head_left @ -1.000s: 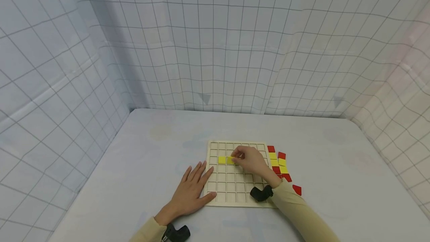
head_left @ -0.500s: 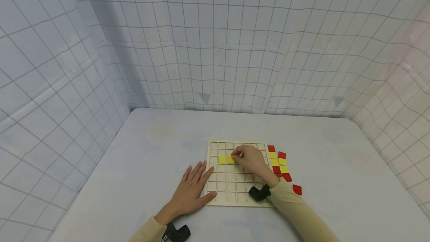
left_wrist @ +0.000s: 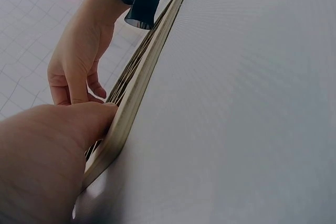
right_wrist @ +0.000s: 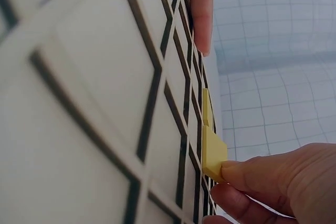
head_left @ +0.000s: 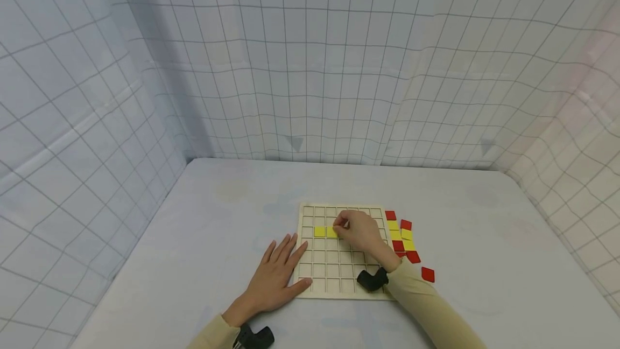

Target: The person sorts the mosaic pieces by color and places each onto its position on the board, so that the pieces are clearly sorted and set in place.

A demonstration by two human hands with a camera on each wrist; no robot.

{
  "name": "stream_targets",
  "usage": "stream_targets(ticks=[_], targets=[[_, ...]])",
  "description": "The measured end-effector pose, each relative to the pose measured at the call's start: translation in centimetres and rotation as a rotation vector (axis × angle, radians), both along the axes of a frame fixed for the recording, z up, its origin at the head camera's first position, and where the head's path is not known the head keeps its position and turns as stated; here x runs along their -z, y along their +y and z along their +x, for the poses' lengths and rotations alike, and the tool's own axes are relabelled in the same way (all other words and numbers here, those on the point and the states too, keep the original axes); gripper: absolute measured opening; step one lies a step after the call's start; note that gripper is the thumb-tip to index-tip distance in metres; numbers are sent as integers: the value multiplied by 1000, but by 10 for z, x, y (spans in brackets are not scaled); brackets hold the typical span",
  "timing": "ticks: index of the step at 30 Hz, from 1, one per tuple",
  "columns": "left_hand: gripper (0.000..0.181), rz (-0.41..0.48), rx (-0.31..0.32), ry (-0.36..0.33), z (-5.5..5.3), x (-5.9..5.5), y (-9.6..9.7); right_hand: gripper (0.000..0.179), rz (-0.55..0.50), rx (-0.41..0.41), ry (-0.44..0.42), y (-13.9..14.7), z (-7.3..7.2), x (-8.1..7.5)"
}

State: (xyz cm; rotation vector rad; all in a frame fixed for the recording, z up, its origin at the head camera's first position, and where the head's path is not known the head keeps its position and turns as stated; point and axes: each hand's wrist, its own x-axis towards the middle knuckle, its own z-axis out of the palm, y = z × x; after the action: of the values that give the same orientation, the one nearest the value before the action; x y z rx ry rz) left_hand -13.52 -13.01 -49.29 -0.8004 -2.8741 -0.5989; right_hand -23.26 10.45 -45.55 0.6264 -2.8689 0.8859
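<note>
A pale wooden grid board [head_left: 319,271] lies on the table in the head view. My left hand [head_left: 273,279] rests with fingers spread at its left edge, the thumb [left_wrist: 97,116] over the near left corner. Over the upper middle of the board, my right hand [head_left: 360,233] pinches a yellow square tile [right_wrist: 214,153] between thumb and finger. That tile tilts slightly at its cell in the right wrist view. Just left of it, a second yellow tile [head_left: 319,231] sits in a cell of the same row. My right hand hides part of the board.
Several loose tiles lie along the board's right side, among them a yellow tile [head_left: 409,245] and a red tile [head_left: 428,274]. The white table [head_left: 218,220] reaches back to a grid-patterned curtain [head_left: 310,69], which also hangs at both sides.
The right wrist has shifted slightly left while the fingers stay on the same yellow tile. My left hand keeps its place.
</note>
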Motion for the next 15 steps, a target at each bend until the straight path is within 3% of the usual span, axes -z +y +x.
stream_targets(ticks=[15], targets=[[74, 2, 3, 22, -1, 3, 1, 11, -42, -28, -12, 6, 2, 6]])
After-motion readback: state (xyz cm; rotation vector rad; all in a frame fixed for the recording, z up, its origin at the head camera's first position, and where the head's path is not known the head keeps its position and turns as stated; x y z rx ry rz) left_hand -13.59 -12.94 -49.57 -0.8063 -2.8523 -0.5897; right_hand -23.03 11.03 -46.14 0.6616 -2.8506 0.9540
